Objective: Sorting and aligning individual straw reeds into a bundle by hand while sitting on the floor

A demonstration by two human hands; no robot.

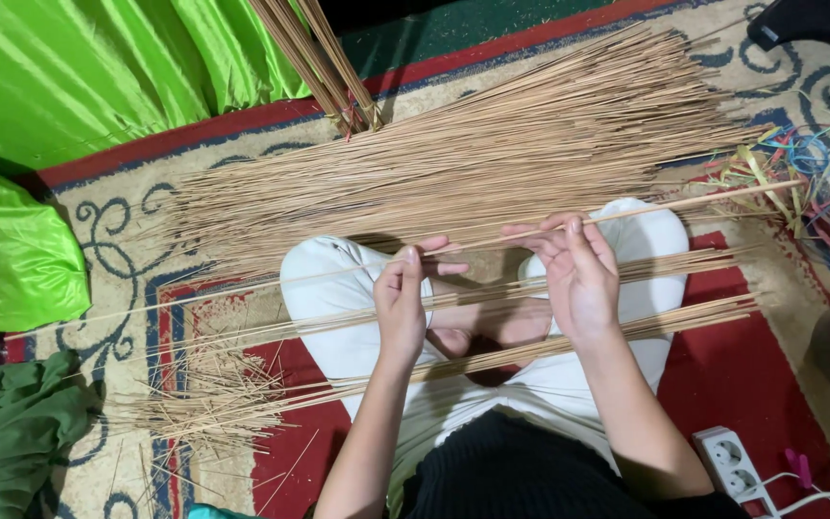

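Left hand (pixel 401 300) and right hand (pixel 578 274), both pinched on one long thin stick (pixel 492 238) held across the lap; loose stick pile (pixel 453 159) at twelve o'clock, green cloth (pixel 12 432) at eight, uncontained.

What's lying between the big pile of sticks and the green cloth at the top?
In the head view, bare patterned carpet with its red border separates the big pile of sticks from the green cloth.

Bright even light, sharp focus

Patterned carpet (pixel 127 216): big stick pile (pixel 453 159), green cloth (pixel 7 437), power strip (pixel 734 468), coloured strips (pixel 818 159).
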